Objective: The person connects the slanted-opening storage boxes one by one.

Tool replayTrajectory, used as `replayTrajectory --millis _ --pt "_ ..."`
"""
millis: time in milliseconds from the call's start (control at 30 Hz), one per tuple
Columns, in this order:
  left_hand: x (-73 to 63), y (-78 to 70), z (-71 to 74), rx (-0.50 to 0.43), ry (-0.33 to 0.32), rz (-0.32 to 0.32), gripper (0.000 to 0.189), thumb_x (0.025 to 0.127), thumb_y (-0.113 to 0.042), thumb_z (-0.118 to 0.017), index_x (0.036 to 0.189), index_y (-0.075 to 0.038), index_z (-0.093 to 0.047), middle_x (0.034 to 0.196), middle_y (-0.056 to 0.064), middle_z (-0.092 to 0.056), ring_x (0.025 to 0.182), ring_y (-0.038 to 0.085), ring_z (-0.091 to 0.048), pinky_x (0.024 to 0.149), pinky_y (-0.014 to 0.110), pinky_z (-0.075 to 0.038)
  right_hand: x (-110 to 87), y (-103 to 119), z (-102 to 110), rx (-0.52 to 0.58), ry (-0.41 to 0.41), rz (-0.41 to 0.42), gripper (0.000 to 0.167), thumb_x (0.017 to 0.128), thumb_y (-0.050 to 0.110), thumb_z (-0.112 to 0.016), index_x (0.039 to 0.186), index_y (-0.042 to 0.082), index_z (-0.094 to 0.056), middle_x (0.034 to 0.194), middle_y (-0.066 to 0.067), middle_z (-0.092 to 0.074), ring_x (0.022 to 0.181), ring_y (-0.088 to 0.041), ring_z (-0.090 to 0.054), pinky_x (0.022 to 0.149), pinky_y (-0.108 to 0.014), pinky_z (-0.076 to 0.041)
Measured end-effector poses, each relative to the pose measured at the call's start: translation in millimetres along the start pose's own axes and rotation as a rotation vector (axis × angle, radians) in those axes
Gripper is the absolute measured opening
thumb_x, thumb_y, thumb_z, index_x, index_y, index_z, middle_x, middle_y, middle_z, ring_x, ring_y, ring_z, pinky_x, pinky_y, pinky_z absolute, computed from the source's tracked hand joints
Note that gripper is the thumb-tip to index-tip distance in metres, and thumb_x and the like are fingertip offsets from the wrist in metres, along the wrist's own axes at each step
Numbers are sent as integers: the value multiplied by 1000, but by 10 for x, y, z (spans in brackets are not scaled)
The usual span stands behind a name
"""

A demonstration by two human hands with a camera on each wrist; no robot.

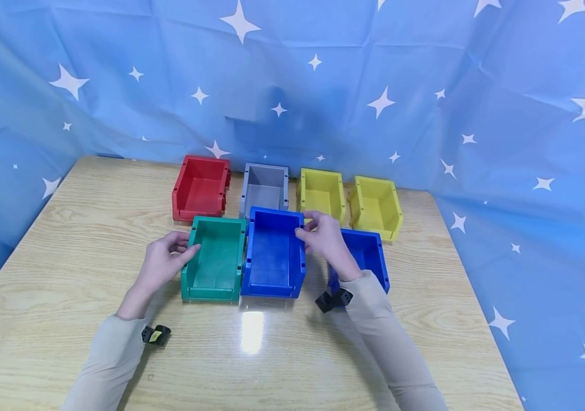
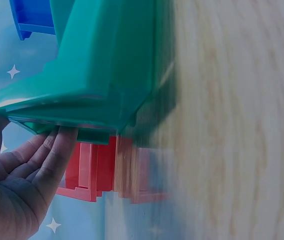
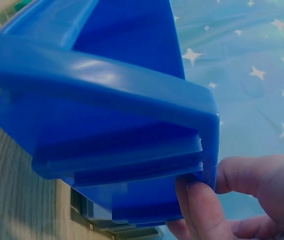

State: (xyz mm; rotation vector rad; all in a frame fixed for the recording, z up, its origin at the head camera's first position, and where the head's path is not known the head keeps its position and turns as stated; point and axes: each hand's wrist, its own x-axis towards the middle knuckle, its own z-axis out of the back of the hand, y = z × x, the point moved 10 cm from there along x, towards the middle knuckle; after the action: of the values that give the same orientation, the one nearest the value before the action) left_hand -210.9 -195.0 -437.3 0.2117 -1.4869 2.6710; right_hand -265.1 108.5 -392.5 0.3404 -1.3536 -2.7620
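My left hand (image 1: 164, 262) grips the left wall of a green plastic bin (image 1: 215, 257), thumb over the rim and fingers along the outside. In the left wrist view, the fingertips press under the rim of that green bin (image 2: 97, 75). A blue bin (image 1: 271, 251) stands right beside the green one, both with their low fronts toward me. My right hand (image 1: 325, 237) pinches its right wall near the back corner. Thumb and fingers close on the edge of this blue bin (image 3: 112, 115) in the right wrist view, where its ribbed side shows.
Behind stand a red bin (image 1: 202, 185), a grey bin (image 1: 265, 185) and two yellow bins, one left (image 1: 321, 191) and one right (image 1: 376, 208). A second blue bin (image 1: 366, 251) sits partly hidden under my right forearm. A star-patterned blue curtain (image 1: 323, 85) borders the wooden table (image 1: 66, 274).
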Motion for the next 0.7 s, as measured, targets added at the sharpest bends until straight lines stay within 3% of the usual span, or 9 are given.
replayTrajectory --millis 700 --pt "25 -8 5 1 -13 -35 27 85 -10 -69 104 8 -63 88 19 -66 77 29 -64 62 13 -49 -3 -20 -14 13 19 19 45 88 7 -62 131 -4 -49 95 -18 -58 68 -33 -64 64 -42 -55"
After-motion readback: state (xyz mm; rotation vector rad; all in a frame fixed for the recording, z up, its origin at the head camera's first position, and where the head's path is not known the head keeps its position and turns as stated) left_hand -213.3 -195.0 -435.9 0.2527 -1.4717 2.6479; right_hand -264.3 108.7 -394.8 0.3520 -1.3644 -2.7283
